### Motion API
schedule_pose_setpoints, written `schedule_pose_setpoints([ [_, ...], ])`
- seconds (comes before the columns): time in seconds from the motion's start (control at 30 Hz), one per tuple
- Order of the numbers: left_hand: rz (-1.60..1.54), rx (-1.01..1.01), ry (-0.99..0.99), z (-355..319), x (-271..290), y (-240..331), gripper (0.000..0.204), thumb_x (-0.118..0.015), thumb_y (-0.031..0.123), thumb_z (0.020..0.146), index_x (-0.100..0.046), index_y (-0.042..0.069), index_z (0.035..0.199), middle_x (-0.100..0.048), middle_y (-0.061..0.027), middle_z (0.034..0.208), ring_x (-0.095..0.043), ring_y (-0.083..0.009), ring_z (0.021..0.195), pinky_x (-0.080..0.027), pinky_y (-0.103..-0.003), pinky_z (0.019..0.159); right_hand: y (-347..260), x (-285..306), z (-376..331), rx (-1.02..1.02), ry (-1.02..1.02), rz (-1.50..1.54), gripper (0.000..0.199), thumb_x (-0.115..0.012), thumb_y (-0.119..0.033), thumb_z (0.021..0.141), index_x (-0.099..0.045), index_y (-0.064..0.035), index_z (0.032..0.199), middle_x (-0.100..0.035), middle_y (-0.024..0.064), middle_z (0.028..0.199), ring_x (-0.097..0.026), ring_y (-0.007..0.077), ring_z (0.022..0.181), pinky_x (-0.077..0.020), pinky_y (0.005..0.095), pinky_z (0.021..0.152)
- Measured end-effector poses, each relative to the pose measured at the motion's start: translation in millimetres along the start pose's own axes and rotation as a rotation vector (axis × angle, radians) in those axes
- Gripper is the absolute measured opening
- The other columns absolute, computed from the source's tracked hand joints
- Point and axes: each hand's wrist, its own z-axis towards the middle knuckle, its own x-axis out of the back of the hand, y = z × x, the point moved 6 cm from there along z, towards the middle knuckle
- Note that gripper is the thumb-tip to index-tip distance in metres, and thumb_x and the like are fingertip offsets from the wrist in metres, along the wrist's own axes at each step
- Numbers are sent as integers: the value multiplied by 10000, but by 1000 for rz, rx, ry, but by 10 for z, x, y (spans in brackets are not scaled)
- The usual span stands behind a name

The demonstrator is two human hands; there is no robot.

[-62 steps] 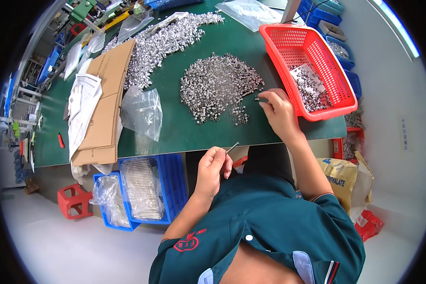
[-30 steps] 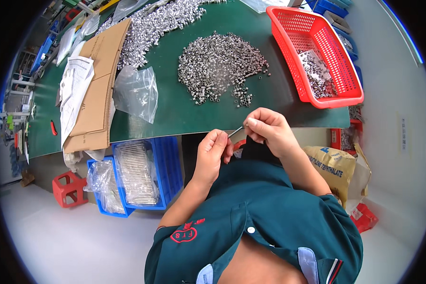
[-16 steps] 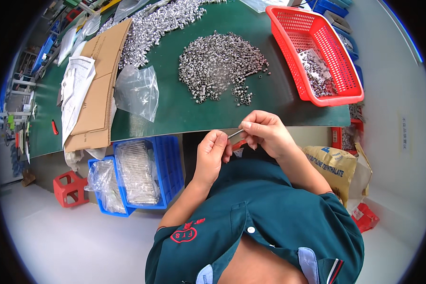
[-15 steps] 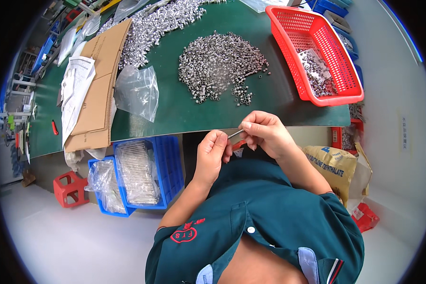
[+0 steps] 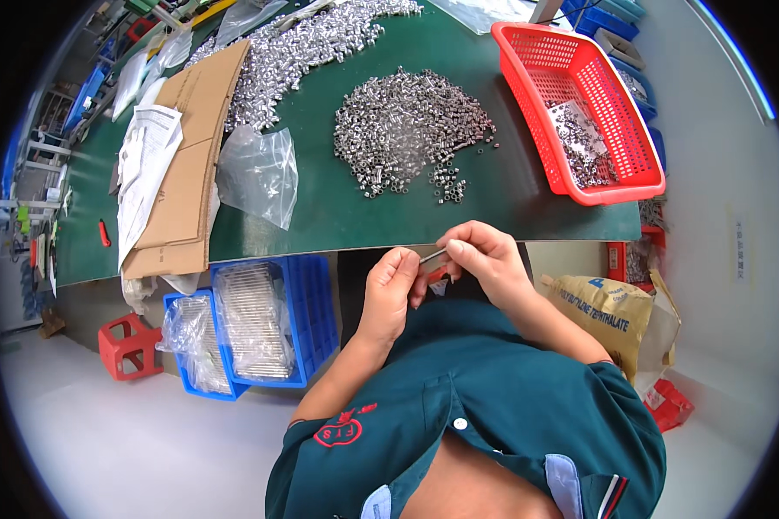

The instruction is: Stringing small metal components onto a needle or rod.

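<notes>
In front of my body, just off the table's near edge, both hands hold a thin grey metal rod [image 5: 432, 255]. My left hand [image 5: 388, 290] pinches its left end between thumb and fingers. My right hand [image 5: 489, 261] grips the other end, its thumb along the rod and fingers curled. The fingers hide both rod ends. Beyond my hands, a pile of small silver metal rings [image 5: 407, 125] lies on the green table [image 5: 337, 229], with several loose ones at its near right side.
A red perforated basket [image 5: 566, 177] with metal pieces stands at the right. On the left lie a clear plastic bag [image 5: 258, 177], cardboard [image 5: 182, 156] and a shinier heap of metal parts [image 5: 299, 60]. Below are blue crates [image 5: 316, 307], a red stool [image 5: 130, 346] and a yellow sack [image 5: 601, 316].
The table and everything on it sit slightly lower in the picture. My hands have come a little closer together on the rod, so less of it shows.
</notes>
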Motion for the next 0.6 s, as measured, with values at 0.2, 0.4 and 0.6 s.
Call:
schedule_pose_setpoints([
  [0.2, 32, -13, -10, 0, 7, 0, 262, -492, 270, 959, -496, 61, 802, -493, -27, 618, -411, -86, 499, -340, -210, 463, -317, -35, -35, 357, 157, -686, 107, -683, -44, 800, -622, 1, 876, -625, 53, 750, -587, 97, 637, -479, 238, 559],
  [0.4, -74, 40, -61, 27, 23, -27, 273, -503, 277, 953, -487, 62, 785, -481, -29, 588, -398, -91, 471, -329, -220, 437, -457, -149, -27, 641, 40, -889, 103, -702, -22, 752, -620, -14, 814, -618, 69, 745, -603, 150, 623, -484, 263, 555],
  [0.6, -63, 41, -86, 4, 29, 1, 281, -506, 286, 951, -480, 69, 773, -478, -25, 585, -399, -89, 472, -330, -216, 441, -474, -149, 19, 404, -12, -761, 127, -714, 14, 729, -613, 4, 807, -621, 57, 768, -585, 108, 665, -472, 239, 585],
])
